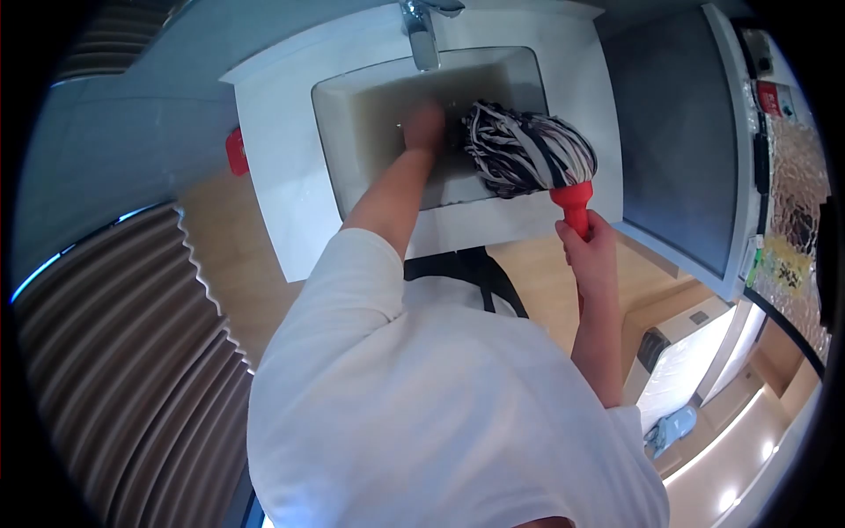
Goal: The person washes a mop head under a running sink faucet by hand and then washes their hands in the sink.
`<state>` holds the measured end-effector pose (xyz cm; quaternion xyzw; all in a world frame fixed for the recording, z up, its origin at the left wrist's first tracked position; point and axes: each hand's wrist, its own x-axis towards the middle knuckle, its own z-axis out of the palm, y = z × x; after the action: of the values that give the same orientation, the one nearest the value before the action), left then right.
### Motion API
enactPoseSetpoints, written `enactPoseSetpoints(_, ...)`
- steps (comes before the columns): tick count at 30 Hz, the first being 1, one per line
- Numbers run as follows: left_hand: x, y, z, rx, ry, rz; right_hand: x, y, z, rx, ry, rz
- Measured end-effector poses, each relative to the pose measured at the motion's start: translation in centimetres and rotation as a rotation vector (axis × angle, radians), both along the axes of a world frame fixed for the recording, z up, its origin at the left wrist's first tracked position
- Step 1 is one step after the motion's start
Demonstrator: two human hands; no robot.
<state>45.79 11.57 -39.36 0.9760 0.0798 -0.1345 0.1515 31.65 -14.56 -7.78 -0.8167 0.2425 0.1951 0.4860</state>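
Observation:
A mop (528, 154) with black and white strands lies over the right front part of the sink (330, 145), its strands hanging into cloudy water. Its red socket (574, 195) points toward me past the sink's front edge. My right hand (588, 242) is closed around the mop just below that red part. Inside the basin, left of the mop strands, my left hand (425, 126) reaches down into the murky water. Its fingers are hidden, so I cannot tell whether they touch anything.
A chrome faucet (423, 40) juts over the back of the basin. The white countertop (282, 176) surrounds it. On the right stands a grey-panelled door (673, 132). A brown pleated curtain (132, 352) hangs at left, and a red object (236, 151) sits beside the counter.

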Motion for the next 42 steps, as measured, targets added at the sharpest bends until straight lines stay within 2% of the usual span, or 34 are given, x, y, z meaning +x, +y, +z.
enactPoseSetpoints(1, -0.9, 0.2, 0.1, 0.034, -0.026, -0.130, 0.0, 0.0, 0.0, 0.000, 0.002, 0.001)
enactPoseSetpoints(5, -3.2, 1.6, -0.1, 0.101, -0.069, -0.274, 0.5, 0.2, 0.4, 0.001, 0.013, 0.008)
enactPoseSetpoints(7, -4.5, 2.4, 0.2, 0.229, -0.314, -0.429, 0.6, -0.1, 0.1, -0.004, 0.009, 0.022)
enactPoseSetpoints(8, -4.3, 2.6, 0.5, 0.231, -0.311, -0.422, 0.8, -0.2, -0.1, -0.011, 0.003, 0.032)
enactPoseSetpoints(10, -4.1, 2.9, 1.0, -0.048, 0.206, -0.270, 1.1, -0.4, -0.2, -0.015, 0.003, 0.044)
enactPoseSetpoints(14, -4.6, 3.6, 0.5, -0.013, 0.275, -0.270, 1.4, -0.8, -0.4, -0.021, 0.002, 0.059)
enactPoseSetpoints(17, -5.4, 3.1, 0.8, 0.065, 0.218, -0.311, 1.8, -0.9, 0.1, -0.024, 0.011, 0.069)
enactPoseSetpoints(20, -5.6, 2.6, 1.3, 0.056, 0.125, -0.234, 1.8, -1.5, -0.4, -0.047, -0.013, 0.111)
enactPoseSetpoints(28, -2.8, 2.5, 4.9, -0.040, 0.546, -0.172, 2.3, -0.7, 1.7, -0.050, 0.060, 0.068)
enactPoseSetpoints(32, -3.1, 3.2, 4.0, -0.070, 0.434, -0.172, 2.1, -0.5, 2.4, -0.101, 0.001, 0.094)
enactPoseSetpoints(34, -3.7, 3.9, 3.1, -0.105, 0.184, -0.150, 1.9, -0.1, 3.2, -0.096, -0.015, 0.093)
enactPoseSetpoints(38, -3.8, 5.4, 0.6, -0.165, 0.016, -0.215, 1.5, 1.1, 5.6, -0.065, 0.011, 0.024)
enactPoseSetpoints(40, -4.4, 5.8, 0.3, -0.087, 0.290, -0.264, 0.8, 1.0, 6.1, -0.052, 0.005, -0.013)
enactPoseSetpoints(42, -4.6, 6.2, -2.1, -0.086, 0.237, -0.250, 1.2, 1.3, 6.2, -0.033, -0.018, -0.038)
